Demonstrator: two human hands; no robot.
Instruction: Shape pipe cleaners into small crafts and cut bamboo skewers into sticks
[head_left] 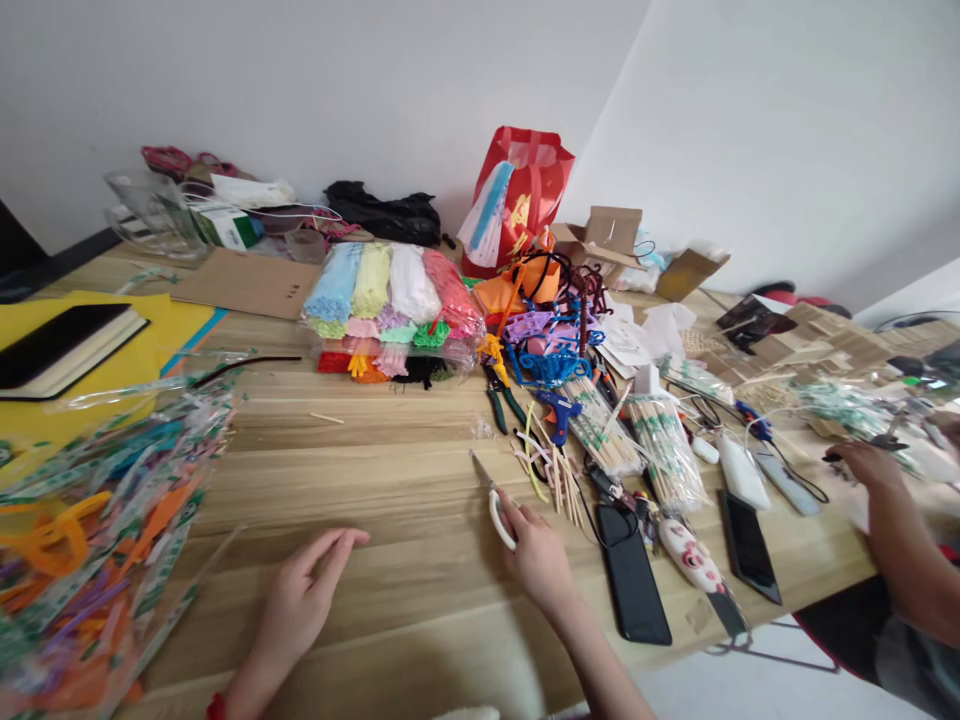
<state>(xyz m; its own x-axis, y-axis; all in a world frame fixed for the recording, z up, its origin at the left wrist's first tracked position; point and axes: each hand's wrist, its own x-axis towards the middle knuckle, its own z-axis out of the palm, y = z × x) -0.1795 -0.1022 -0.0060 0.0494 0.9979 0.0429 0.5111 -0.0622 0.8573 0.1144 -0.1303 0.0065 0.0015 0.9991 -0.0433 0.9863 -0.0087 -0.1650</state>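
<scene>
My right hand (pixel 534 552) grips a pair of scissors (pixel 496 508) by the white handles, with the blades pointing up and left over the tabletop (pixel 390 480). To the left, my left hand (pixel 306 590) has thumb and forefinger pressed together; anything between them is too small to make out. Just beyond the scissors lie several thin wooden sticks (pixel 564 485), a yellow-green pipe cleaner (pixel 534 450) and a blue glue gun (pixel 559 414). Dark-green-handled pliers (pixel 498 400) rest farther back. A single short stick (pixel 327 418) lies farther out between my hands.
Bagged bundles of coloured pipe cleaners (pixel 397 300) stand at the back, near a red gift bag (pixel 525 200). Plastic wrappers and orange scraps (pixel 135 560) cover the left side. A black phone (pixel 634 575) lies right. Another person's hand (pixel 870 468) is at far right.
</scene>
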